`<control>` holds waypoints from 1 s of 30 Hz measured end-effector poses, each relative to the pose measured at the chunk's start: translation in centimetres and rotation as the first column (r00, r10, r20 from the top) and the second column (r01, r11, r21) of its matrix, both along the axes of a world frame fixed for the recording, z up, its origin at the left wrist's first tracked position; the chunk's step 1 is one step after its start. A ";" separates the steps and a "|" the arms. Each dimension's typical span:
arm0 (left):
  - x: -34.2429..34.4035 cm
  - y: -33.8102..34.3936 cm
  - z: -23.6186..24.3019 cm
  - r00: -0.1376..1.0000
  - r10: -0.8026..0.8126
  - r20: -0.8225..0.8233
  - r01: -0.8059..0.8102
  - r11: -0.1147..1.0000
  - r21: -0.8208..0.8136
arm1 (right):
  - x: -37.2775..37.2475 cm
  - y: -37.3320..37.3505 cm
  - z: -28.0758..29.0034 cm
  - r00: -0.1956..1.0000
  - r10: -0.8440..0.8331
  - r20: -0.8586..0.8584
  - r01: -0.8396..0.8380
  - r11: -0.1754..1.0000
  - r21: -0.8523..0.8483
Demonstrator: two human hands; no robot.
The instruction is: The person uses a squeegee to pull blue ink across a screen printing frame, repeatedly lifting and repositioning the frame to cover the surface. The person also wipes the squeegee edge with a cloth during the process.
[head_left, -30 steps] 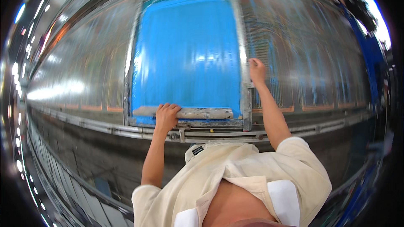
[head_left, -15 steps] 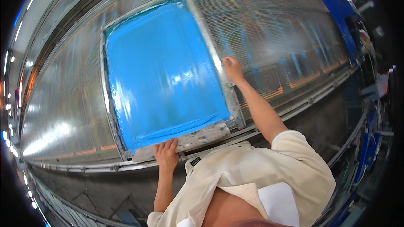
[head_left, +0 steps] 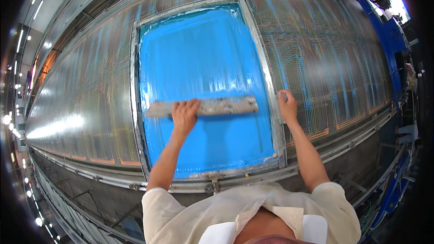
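Observation:
My left hand [head_left: 184,115] is closed over the top of a long, pale, stained squeegee [head_left: 226,105], left of its middle. The squeegee lies crosswise in a rectangular screen printing frame [head_left: 134,77], over a mesh coated in bright blue ink [head_left: 194,58]. Darker teal shows along the mesh's far edge. Just outside the frame's right rail, my right hand [head_left: 288,106] is curled with the thumb against the fingers. What it grips, if anything, is hidden.
The frame lies on a long, shiny printing table [head_left: 316,63] with blue streaks and orange outlines. A metal rail [head_left: 357,143] runs along its near edge. Blue machinery [head_left: 384,31] stands at the far right.
The squeegee, held in my left hand, has gone from the frame's near edge to about mid-screen, away from me. My right hand stays beside the right rail. The whole view has shifted.

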State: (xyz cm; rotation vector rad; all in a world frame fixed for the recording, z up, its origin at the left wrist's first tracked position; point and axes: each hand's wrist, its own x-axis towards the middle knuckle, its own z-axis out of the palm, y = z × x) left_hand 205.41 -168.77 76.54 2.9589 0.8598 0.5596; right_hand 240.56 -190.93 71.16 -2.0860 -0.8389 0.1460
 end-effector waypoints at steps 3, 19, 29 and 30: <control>5.1 11.4 -2.1 0.999 0.022 0.035 -0.025 0.995 0.094 | -0.2 0.0 0.8 0.999 -0.013 -0.033 0.011 0.997 -0.076; 15.2 31.8 -0.3 0.998 0.055 -0.037 -0.056 0.998 -0.013 | -1.3 0.8 3.7 0.966 -0.112 -0.231 0.075 0.983 -0.165; 0.4 1.0 0.0 0.978 -0.103 -0.179 0.096 0.994 -0.048 | -0.6 0.0 2.0 0.969 -0.090 -0.232 0.081 0.996 -0.049; -2.4 -2.4 -1.3 0.973 -0.091 -0.213 0.076 0.994 -0.076 | -0.9 -0.1 0.8 0.973 -0.065 -0.221 0.069 0.998 0.011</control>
